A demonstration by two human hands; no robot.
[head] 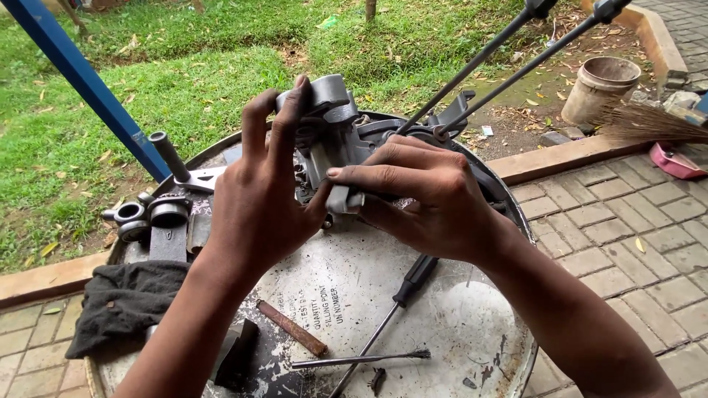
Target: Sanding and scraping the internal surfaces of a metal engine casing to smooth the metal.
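Two bare hands steady a grey metal engine part (324, 140) above a round drum-top surface (457, 346): the left hand (258, 206) clamps its top, the right hand (428, 199) pinches its lower end, keeping it raised over a screwdriver (391, 309).

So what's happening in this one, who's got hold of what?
A person holds a grey metal engine part in both bare hands above a round drum top. The left hand grips its top and side; the right hand pinches its lower end. On the drum lie a black-handled screwdriver, a rusty rod, a dark rag and metal fittings.
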